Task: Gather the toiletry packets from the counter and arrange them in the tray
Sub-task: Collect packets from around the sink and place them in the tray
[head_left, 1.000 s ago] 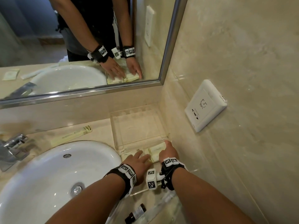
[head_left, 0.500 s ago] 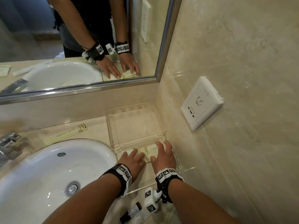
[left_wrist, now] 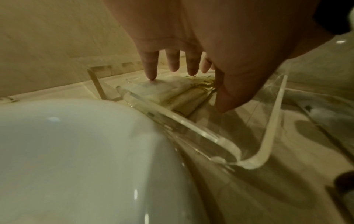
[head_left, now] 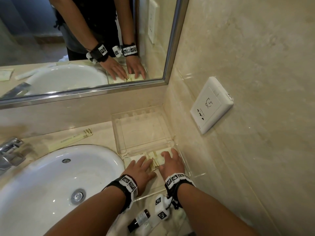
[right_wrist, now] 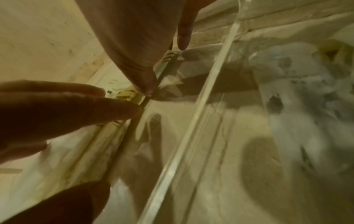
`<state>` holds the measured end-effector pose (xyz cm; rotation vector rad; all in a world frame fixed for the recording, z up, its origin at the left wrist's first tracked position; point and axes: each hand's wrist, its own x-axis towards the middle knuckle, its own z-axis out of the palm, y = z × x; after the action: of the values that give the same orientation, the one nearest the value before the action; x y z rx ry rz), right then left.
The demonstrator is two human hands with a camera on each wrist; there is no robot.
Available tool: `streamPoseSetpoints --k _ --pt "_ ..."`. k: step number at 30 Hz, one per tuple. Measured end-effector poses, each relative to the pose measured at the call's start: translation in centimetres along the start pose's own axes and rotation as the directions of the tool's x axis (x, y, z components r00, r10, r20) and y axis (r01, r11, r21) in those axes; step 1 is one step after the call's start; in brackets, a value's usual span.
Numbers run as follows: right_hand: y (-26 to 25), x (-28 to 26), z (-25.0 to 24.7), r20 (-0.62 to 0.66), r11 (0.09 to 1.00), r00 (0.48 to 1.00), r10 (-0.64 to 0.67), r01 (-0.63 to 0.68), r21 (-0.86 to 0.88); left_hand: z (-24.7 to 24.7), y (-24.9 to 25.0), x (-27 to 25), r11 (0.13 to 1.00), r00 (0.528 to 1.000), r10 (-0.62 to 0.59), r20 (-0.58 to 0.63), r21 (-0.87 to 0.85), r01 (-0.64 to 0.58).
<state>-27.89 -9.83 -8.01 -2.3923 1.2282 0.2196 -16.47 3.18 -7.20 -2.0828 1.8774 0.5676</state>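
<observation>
Several cream toiletry packets (head_left: 156,159) with gold stripes lie side by side at the far end of a clear acrylic tray (head_left: 190,174) against the right wall. My left hand (head_left: 141,166) lies flat on the left packets, fingers straight. In the left wrist view its index fingertip (left_wrist: 151,75) touches the top packet (left_wrist: 164,89) inside the tray's rim (left_wrist: 268,136). My right hand (head_left: 170,160) rests with spread fingers on the right packets. Its fingers (right_wrist: 76,106) lie over a striped packet (right_wrist: 124,94). One long packet (head_left: 73,138) lies on the counter behind the sink.
A second clear tray (head_left: 119,133), empty, sits behind the first in the corner. The white sink (head_left: 59,184) fills the left, with a chrome tap (head_left: 8,150). A small dark bottle (head_left: 139,220) lies near my wrists. A wall socket (head_left: 211,104) and a mirror (head_left: 85,92) are close by.
My right hand has gone from bunched at the tray's edge to spread flat on the packets. The left hand has stayed on the packets, shifting slightly.
</observation>
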Motion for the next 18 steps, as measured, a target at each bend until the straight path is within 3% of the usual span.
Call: streamPoseSetpoints --k 5,12,18 --pt "-0.5 -0.2 0.1 0.031 1.000 1.000 0.000 0.000 0.000 -0.6 -0.5 -1.6 0.999 0.999 -0.030 0.030 -0.015 0.031" --pt "-1.5 -2.0 -1.1 0.008 0.997 0.998 -0.057 0.057 -0.042 -3.3 -1.6 -4.5 0.992 0.992 -0.123 -0.035 -0.027 0.122" --pt "-4.8 -2.6 -2.6 0.030 0.982 0.981 -0.190 0.190 -0.009 -4.0 -3.2 -9.3 0.935 0.944 -0.324 -0.056 -0.168 0.311"
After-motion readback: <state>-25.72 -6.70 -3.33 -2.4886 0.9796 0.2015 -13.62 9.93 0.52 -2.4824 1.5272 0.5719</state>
